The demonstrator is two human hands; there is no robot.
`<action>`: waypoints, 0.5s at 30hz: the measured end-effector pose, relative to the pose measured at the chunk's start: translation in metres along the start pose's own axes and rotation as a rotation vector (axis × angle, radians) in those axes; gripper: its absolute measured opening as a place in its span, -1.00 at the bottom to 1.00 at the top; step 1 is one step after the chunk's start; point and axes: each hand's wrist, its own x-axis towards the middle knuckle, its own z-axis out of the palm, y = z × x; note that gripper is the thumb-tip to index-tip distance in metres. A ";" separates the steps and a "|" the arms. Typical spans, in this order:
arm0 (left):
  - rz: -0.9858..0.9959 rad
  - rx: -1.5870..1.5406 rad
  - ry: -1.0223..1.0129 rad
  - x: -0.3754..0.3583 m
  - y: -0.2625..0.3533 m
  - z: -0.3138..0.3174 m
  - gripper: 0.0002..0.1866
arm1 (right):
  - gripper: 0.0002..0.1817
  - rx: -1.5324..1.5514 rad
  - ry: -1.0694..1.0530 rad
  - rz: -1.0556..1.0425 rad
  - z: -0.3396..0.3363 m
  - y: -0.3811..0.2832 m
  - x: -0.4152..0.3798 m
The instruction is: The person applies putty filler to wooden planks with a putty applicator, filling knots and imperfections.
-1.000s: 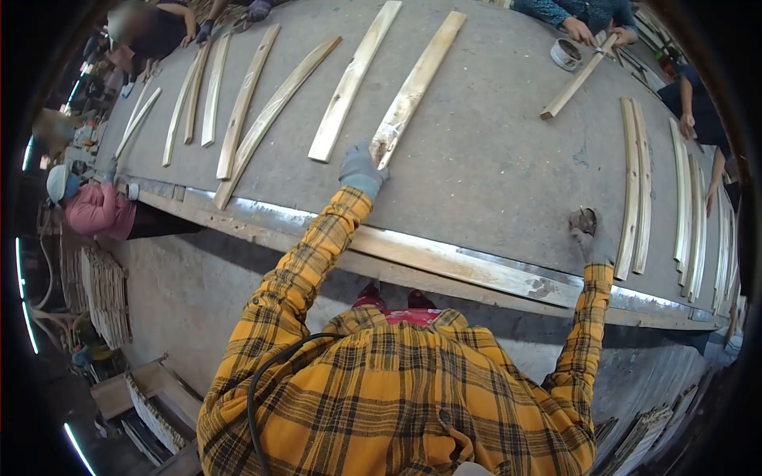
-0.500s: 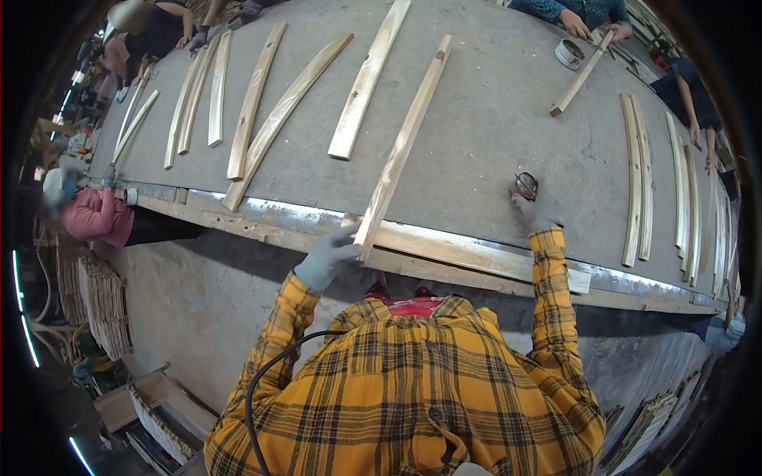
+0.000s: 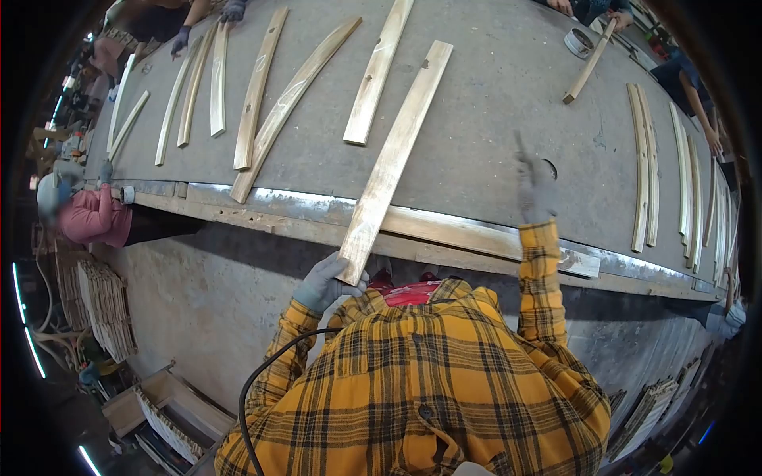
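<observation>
My left hand [image 3: 324, 284], in a grey glove, grips the near end of a wooden board [image 3: 394, 163]. The board's broad face is up, with a dark knot near its far end. It slants away over the table and crosses a second wooden board [image 3: 460, 231] lying along the front edge. My right hand [image 3: 536, 190], also gloved, is over the table to the right and smeared by motion. A dark curved thing [image 3: 550, 168] shows beside its fingers; I cannot make out what it is or whether the hand holds it.
Several wooden strips [image 3: 260, 87] lie on the grey table [image 3: 476, 119] to the left, more [image 3: 641, 166] to the right. A round tin [image 3: 579, 43] stands near a co-worker's hand [image 3: 621, 19] at the far side. A person in pink [image 3: 97, 214] is at the left end.
The board in my left hand has turned from its narrow edge to its broad face, and its near end has come closer to me. The dark round thing was in my right hand earlier.
</observation>
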 end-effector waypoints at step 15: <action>0.380 1.033 0.511 -0.049 -0.001 -0.029 -0.55 | -0.68 0.433 -0.299 0.509 0.082 -0.061 0.010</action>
